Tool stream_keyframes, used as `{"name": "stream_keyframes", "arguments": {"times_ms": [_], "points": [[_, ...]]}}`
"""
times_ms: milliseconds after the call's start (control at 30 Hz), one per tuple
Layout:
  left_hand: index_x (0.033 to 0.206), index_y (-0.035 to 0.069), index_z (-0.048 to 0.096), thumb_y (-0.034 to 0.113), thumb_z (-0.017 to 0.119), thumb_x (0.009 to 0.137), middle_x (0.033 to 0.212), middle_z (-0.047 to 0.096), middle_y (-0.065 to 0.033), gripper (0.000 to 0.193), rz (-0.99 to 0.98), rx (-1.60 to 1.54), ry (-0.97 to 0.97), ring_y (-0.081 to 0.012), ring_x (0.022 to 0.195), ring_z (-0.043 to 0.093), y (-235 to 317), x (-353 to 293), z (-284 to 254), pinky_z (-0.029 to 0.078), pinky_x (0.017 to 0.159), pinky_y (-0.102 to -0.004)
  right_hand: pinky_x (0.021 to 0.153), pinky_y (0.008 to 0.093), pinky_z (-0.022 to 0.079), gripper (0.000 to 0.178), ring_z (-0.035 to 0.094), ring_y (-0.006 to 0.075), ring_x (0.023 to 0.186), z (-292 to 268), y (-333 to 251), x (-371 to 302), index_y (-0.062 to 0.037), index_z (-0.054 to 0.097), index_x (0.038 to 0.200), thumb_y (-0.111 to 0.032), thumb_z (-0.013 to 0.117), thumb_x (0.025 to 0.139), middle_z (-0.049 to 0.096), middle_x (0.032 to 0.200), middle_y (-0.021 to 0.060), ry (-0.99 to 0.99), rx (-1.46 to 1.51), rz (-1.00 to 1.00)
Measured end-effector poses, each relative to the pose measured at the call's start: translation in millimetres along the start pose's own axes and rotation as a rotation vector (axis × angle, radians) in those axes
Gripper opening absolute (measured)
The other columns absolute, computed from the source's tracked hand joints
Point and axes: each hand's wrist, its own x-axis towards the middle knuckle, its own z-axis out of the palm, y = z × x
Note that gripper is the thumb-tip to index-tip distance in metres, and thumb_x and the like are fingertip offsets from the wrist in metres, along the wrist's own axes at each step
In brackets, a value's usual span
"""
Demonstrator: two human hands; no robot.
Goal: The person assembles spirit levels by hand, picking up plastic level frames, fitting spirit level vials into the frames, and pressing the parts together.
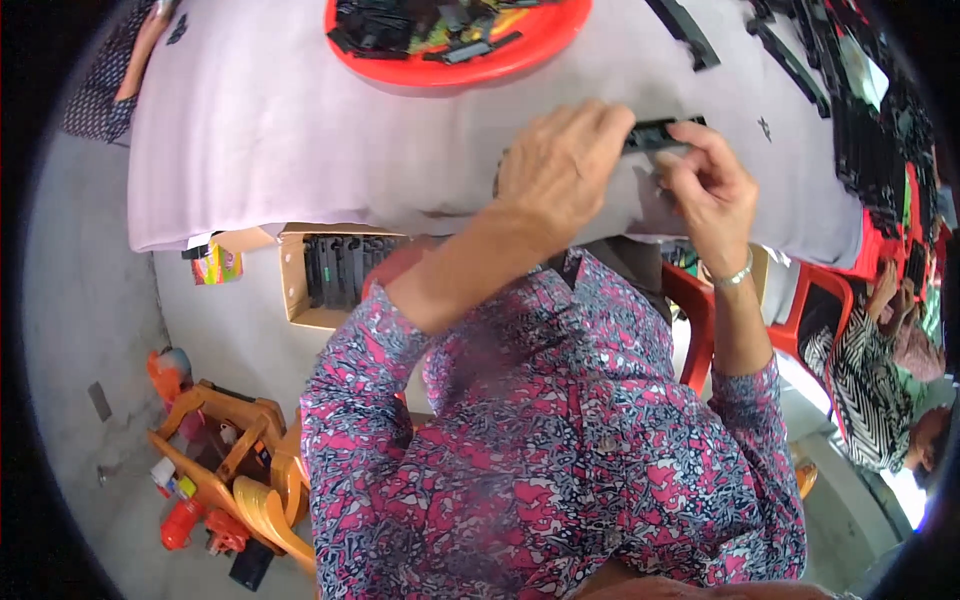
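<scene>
Standing below the red tray (548, 42), under the worktop (250, 150), a cardboard box (293, 277) is holding black strips (345, 270) side by side, probably to keep them orderly. The tray itself is carrying loose black pieces (375, 30), its raised rim likely stopping them from scattering. To the tray's lower right, the left hand (565, 150) is gripping one end of a dark slotted part (650, 134), as far as shows; its fingertips are hiding from view. Farther right of the tray, the right hand's (715, 185) grip is pinching the other end between thumb and forefinger, perhaps because holding both ends is steadying the part. Well right of the tray, a pile of black parts (868, 150) is lying apart from the hands, seemingly leaving them room.
</scene>
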Motion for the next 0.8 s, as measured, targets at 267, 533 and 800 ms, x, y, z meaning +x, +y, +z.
{"name": "stream_keyframes", "arguments": {"times_ms": [267,533,800], "points": [[0.125,-0.001,0.064,0.003,0.073,0.084,0.108,0.065,-0.0201,0.042,-0.122,0.150,0.188,-0.0367,0.097,0.066,-20.4,-33.3,-83.1,0.054,0.086,-0.0411,0.061,0.0203,0.047,0.007,0.054,0.0017,0.068,-3.9,-1.4,6.8,-0.0015,0.070,0.104,-0.003,0.069,0.097,0.060,0.075,-0.0060,0.057,0.062,0.067],[0.121,-0.001,0.067,0.013,0.074,0.084,0.110,0.068,-0.0212,0.040,-0.579,0.741,0.473,-0.0421,0.101,0.067,-142.4,-88.2,-186.0,0.054,0.089,-0.0466,0.061,0.0229,0.046,0.016,0.051,0.0048,0.067,-11.3,14.4,48.1,-0.0003,0.065,0.104,-0.004,0.073,0.090,0.058,0.075,-0.0024,0.191,-0.170,-0.144],[0.132,0.001,0.061,0.020,0.073,0.086,0.120,0.063,-0.0227,0.051,-0.870,0.877,0.315,-0.0435,0.111,0.063,-200.8,-96.6,-212.6,0.051,0.092,-0.0513,0.086,0.0436,0.052,0.059,0.059,0.0328,0.100,-40.0,27.7,115.6,-0.0014,0.062,0.121,-0.034,0.083,0.078,0.062,0.109,0.0165,0.175,-0.775,-0.292]]}}
